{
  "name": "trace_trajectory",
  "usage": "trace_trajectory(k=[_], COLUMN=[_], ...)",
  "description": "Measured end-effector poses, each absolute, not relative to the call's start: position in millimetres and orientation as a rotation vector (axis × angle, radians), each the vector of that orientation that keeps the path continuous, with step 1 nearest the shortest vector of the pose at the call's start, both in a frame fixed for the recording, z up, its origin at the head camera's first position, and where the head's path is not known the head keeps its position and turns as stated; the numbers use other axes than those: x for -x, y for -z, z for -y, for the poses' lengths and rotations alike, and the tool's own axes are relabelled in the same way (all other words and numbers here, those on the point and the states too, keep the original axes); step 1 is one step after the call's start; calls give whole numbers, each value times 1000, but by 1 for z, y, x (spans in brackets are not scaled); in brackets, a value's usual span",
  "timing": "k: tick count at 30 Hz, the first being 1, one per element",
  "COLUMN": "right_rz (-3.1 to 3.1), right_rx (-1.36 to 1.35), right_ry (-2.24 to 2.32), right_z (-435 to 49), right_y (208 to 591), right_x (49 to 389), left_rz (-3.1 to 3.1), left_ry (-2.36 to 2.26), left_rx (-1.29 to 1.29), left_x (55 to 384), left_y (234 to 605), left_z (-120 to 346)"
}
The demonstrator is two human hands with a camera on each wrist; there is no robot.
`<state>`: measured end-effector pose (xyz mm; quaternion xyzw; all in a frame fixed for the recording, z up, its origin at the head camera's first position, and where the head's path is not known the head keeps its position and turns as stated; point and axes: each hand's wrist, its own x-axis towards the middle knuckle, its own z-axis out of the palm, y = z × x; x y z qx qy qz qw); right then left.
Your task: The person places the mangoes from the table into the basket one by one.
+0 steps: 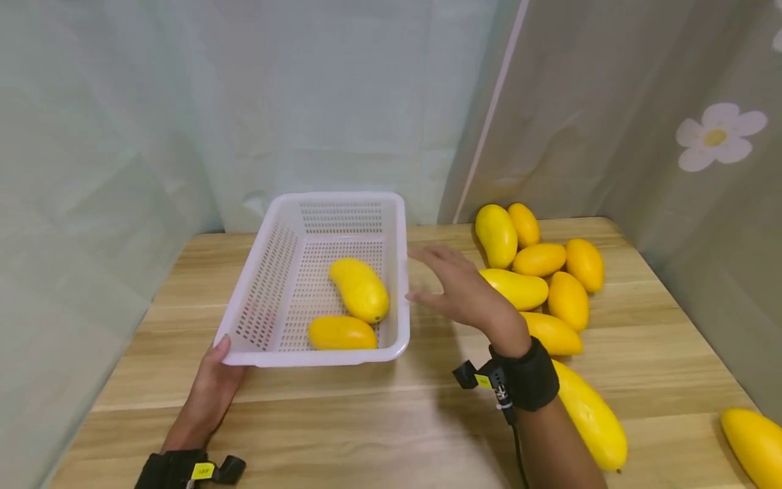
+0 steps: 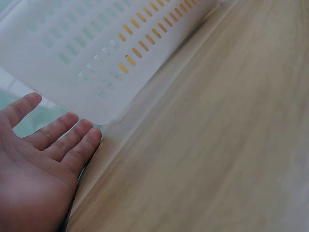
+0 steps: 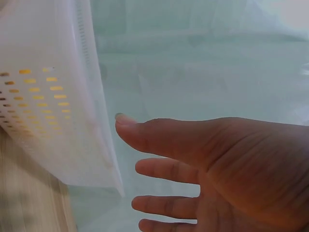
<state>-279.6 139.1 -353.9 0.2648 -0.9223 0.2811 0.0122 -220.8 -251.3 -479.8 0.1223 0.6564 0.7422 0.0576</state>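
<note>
A white perforated plastic basket (image 1: 281, 272) stands on the wooden table with two yellow mangoes in it. One mango (image 1: 359, 290) lies on the basket's right side, the other mango (image 1: 342, 333) along its front wall. At the front left corner is my left hand (image 1: 215, 384), its thumb by the rim. The left wrist view shows that hand's fingers (image 2: 63, 137) extended, with the tips right at the basket's outer wall. Beside the right rim my right hand (image 1: 461, 288) holds nothing. Its thumb (image 3: 159, 135) and fingers are spread and straight, pointing towards the basket wall (image 3: 43, 96).
Several loose mangoes (image 1: 568, 299) cluster on the table to the right, some partly behind my right forearm. A long mango (image 1: 589, 414) lies close by that forearm. Another mango (image 1: 754, 445) is at the far right edge. Curtains (image 1: 342, 102) hang behind the table (image 1: 305, 421).
</note>
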Motion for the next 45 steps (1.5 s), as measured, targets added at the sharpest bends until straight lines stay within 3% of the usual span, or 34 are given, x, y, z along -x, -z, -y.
trace_trajectory(k=[29,39,45], right_rz=[3062,3218,3261], right_rx=[-669,-300,-227], right_ry=[-930,-949,-909], right_z=[-196,-219,-229], right_y=[350,355,361], right_x=[293,299,301], left_rz=[-2035,-2025,-2023], left_ry=[-2218,-2226,-2222], left_rx=[-356,-321,-341], left_x=[223,222,221], left_y=[486,481,481], left_z=[253,251,251])
